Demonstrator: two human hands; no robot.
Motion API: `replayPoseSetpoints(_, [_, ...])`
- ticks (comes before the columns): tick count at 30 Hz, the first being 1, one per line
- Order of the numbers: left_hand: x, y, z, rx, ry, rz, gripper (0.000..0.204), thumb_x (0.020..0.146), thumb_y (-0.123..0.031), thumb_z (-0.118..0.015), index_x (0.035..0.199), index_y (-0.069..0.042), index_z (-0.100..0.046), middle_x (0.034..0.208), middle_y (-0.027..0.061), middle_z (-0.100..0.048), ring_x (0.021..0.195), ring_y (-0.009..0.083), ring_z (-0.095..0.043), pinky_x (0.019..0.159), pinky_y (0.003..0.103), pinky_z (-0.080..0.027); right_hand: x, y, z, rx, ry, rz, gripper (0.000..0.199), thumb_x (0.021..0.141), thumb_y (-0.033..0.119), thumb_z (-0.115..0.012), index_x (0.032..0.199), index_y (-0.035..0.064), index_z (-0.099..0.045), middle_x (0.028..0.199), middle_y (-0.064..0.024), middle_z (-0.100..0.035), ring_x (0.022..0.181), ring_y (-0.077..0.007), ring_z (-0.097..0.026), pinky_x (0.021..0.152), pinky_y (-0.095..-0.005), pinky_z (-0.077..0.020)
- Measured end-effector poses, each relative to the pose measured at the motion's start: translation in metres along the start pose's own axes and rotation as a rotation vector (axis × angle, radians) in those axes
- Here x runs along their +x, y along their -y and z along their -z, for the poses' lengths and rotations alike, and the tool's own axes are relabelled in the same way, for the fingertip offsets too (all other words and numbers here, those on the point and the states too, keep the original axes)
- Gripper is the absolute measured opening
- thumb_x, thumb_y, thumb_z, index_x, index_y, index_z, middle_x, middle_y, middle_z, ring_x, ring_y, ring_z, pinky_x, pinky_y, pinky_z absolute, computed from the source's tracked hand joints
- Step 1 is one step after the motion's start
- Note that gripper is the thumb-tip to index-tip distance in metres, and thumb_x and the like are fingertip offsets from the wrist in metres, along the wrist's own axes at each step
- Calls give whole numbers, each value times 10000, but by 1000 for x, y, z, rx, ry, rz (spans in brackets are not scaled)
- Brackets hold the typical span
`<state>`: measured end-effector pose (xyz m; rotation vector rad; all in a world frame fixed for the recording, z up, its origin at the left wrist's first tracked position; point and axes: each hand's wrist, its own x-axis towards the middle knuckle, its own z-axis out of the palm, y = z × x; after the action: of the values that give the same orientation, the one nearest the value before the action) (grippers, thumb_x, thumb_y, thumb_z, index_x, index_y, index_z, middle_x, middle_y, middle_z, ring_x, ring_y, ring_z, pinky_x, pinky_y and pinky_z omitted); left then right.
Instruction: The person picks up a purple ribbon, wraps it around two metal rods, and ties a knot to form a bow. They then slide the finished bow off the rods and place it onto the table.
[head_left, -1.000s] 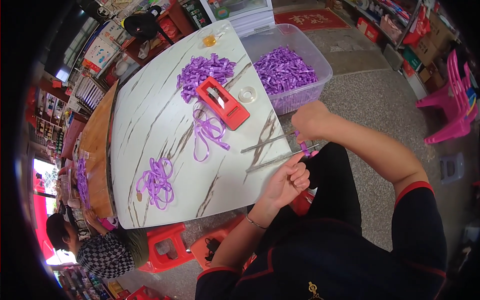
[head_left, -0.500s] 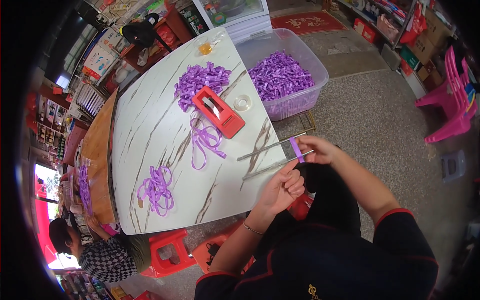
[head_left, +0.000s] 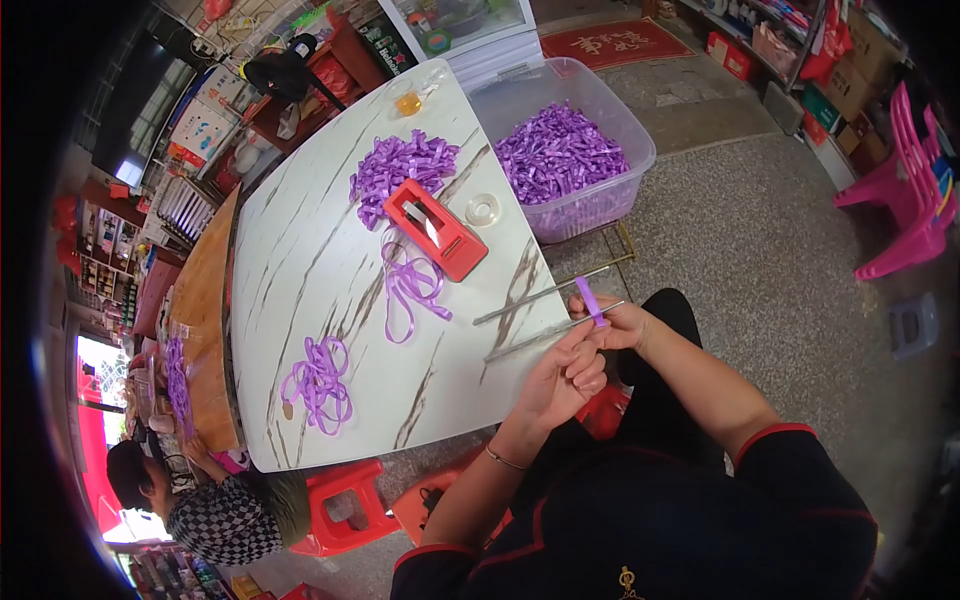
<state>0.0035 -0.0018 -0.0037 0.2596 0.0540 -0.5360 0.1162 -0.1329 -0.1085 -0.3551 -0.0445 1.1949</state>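
Head view: the right hand (head_left: 625, 325) pinches a short purple ribbon strip (head_left: 589, 299) at the worktop (head_left: 300, 270) edge, by two metal rods (head_left: 545, 310); the left hand (head_left: 565, 375), its grip loosely curled and holding nothing visible, touches the right.

The person is wearing a dark, near-black top with short sleeves, each sleeve edged in a thin red trim, and a small gold emblem is showing at the chest. A thin bracelet is circling the wrist of the left hand (head_left: 565, 378), while the right hand (head_left: 622, 325) is showing nothing worn.
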Motion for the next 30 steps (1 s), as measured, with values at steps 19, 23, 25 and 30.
replayPoseSetpoints(19, [-1, 0, -1, -6, 0, -5, 486, 785, -102, -449, 1265, -40, -400, 602, -19, -312, 584, 100, -337, 588, 236, -316, -48, 54, -77, -580, -378, 26, 314, 835, 354, -566, 894, 60, -659, 634, 80, -462, 484, -13, -297, 447, -167, -229])
replayPoseSetpoints(23, [-1, -1, 0, -14, -5, -9, 483, 787, -100, -446, 1264, -41, -402, 601, -17, -312, 583, 104, -336, 589, 239, -315, -40, 42, -89, -1105, -584, 249, 322, 805, 326, -620, 731, 16, -673, 560, 41, -520, 564, -35, -431, 489, -233, -331])
replayPoseSetpoints(25, [-2, 0, 0, -18, -1, -7, 475, 790, -100, -443, 1260, -40, -408, 602, -15, -310, 584, 105, -336, 589, 240, -315, -42, 40, -85, -1239, -636, 374, 281, 785, 272, -643, 751, -6, -667, 572, 36, -523, 567, -42, -442, 506, -235, -354])
replayPoseSetpoints(30, [0, 0, 1, 6, -16, -11, 468, 793, -104, -445, 1256, -41, -412, 602, -17, -310, 585, 104, -335, 588, 238, -315, -47, 39, -82, -1282, -669, 365, 261, 773, 249, -647, 750, -10, -665, 574, 33, -532, 557, -44, -439, 505, -232, -352])
